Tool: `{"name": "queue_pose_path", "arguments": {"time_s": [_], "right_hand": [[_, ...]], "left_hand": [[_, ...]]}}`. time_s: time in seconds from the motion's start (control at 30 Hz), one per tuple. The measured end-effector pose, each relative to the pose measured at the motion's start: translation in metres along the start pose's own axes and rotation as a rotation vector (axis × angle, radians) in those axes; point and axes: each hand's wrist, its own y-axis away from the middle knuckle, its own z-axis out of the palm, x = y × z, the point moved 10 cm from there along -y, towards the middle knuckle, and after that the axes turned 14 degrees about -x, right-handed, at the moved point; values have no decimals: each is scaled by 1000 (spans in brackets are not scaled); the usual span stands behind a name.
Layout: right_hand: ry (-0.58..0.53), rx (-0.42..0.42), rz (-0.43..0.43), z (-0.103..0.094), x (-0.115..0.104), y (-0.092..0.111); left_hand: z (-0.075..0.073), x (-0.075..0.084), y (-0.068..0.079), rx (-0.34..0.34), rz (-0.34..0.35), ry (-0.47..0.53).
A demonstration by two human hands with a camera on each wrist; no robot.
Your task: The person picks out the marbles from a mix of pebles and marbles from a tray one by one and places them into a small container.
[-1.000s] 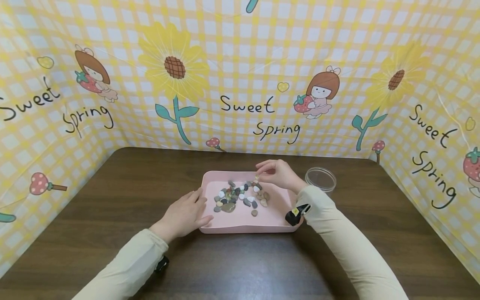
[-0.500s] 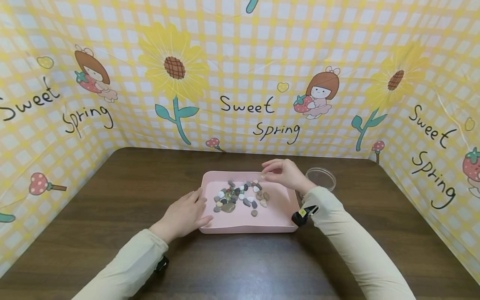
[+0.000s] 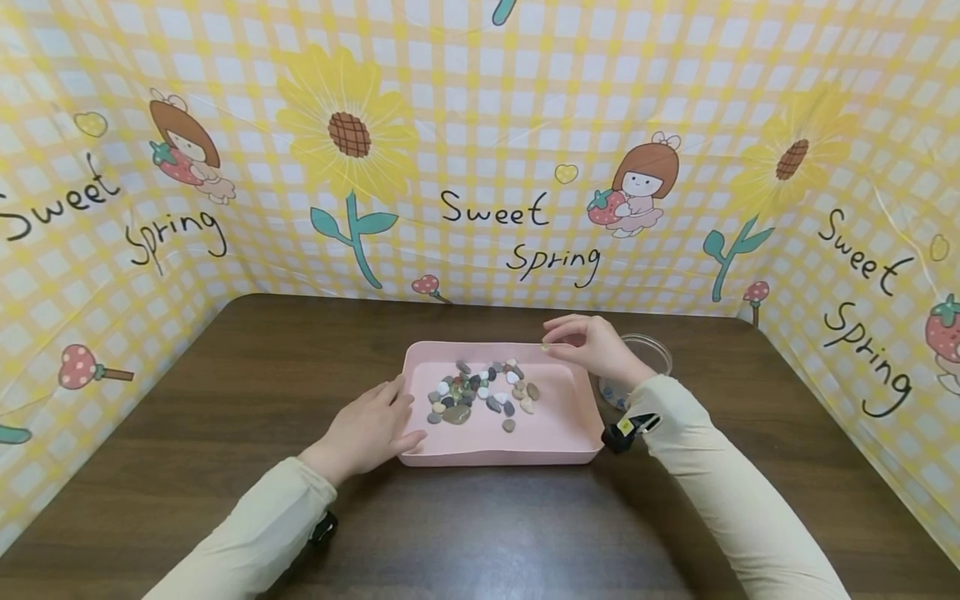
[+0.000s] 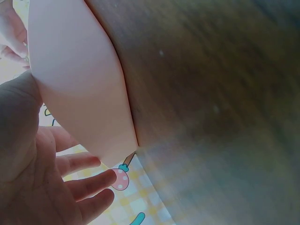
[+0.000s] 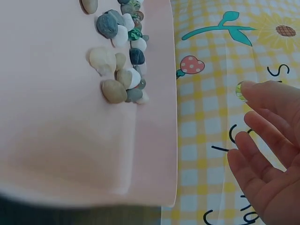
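My right hand (image 3: 596, 348) is raised over the back right of a shallow pink tray (image 3: 551, 429). Between thumb and index finger it pinches a clear glass marble (image 5: 240, 92) with a yellow-green swirl; the other fingers are spread apart. At the tray's left edge rests my left hand (image 3: 365, 431), its fingers fairly straight along the outer wall (image 4: 84, 79) and the thumb over the rim. Inside the tray lie several pebbles (image 3: 456, 414) in grey, white, tan and black, with some glass marbles (image 5: 135, 34) among them.
Right of the tray stands a round clear container (image 3: 651, 348), partly hidden by my right hand and forearm. Bluish pieces (image 3: 617, 395) show low inside it. A yellow checked cloth (image 3: 480, 150) encloses the back and sides of the dark wooden table (image 3: 300, 350).
My right hand has moved right and slightly up with the marble, from over the pebbles toward the tray's back right corner. My left hand stays put.
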Motion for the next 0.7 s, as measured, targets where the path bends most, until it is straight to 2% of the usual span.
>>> {"name": "queue_pose_path", "arguments": {"time_s": [0.7], "right_hand": [[-12,79,23,-24,16,27]], "left_hand": [[1,-1,0,-5,-1,1]]}}
